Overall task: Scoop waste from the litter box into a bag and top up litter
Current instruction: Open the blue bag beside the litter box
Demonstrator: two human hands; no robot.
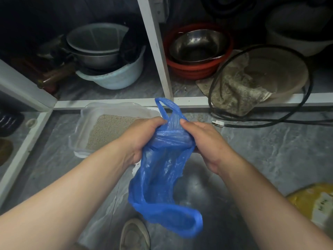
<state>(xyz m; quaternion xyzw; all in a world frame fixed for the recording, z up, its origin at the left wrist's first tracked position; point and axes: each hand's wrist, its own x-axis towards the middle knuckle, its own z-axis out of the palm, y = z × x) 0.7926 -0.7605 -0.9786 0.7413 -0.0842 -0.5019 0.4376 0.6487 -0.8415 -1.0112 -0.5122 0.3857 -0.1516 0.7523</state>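
Observation:
A thin blue plastic bag (162,177) hangs in the middle of the head view, held up by both hands. My left hand (142,139) grips its left side and my right hand (205,141) pinches its right side near the handles. One handle loop sticks up above the hands and the other droops at the bottom. Behind my left hand a clear plastic litter box (84,127) sits on the grey floor, filled with pale sandy litter (110,129). No scoop is visible.
A white cabinet frame (158,56) stands behind the box, its shelves holding stacked basins (110,76), a red basket with a steel bowl (196,51) and a dirty rag (236,91). A black cable (261,121) loops over the floor. At lower right lies a yellow bag (313,201); a shoe (135,233) shows below.

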